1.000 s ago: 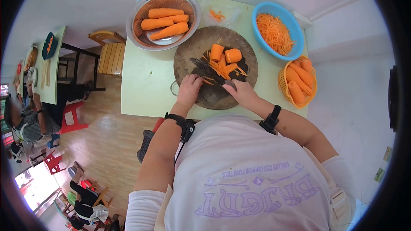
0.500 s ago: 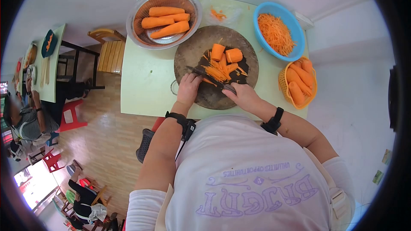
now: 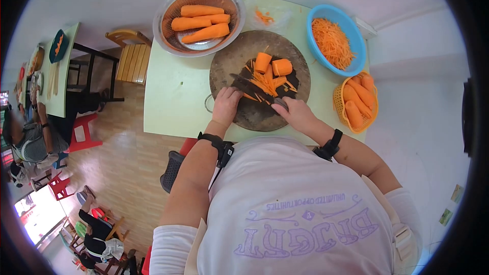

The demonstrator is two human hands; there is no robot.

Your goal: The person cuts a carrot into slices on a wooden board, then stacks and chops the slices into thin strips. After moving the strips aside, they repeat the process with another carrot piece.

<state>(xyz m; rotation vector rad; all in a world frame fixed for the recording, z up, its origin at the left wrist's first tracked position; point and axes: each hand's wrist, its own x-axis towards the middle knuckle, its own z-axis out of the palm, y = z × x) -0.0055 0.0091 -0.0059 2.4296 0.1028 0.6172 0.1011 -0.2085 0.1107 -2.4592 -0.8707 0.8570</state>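
A round dark wooden chopping board (image 3: pixel 239 58) lies on the pale green table (image 3: pixel 173 91). On it are two carrot chunks (image 3: pixel 272 65) and a pile of thin carrot strips (image 3: pixel 265 82). My right hand (image 3: pixel 298 114) grips the handle of a dark knife (image 3: pixel 249 87), whose blade lies across the strips. My left hand (image 3: pixel 225 106) rests on the board's near left part, its fingertips at the blade's far end.
A metal colander (image 3: pixel 199 15) holds whole peeled carrots. A blue bowl (image 3: pixel 333 40) has shredded carrot, and an orange basket (image 3: pixel 355 101) has more carrots. A clear bag (image 3: pixel 265 16) with scraps lies behind the board. Other tables, chairs and seated people are at left.
The knife has kept shifting over the strips, its blade swinging up and down across the pile. Both hands stayed on the board, moving only slightly.
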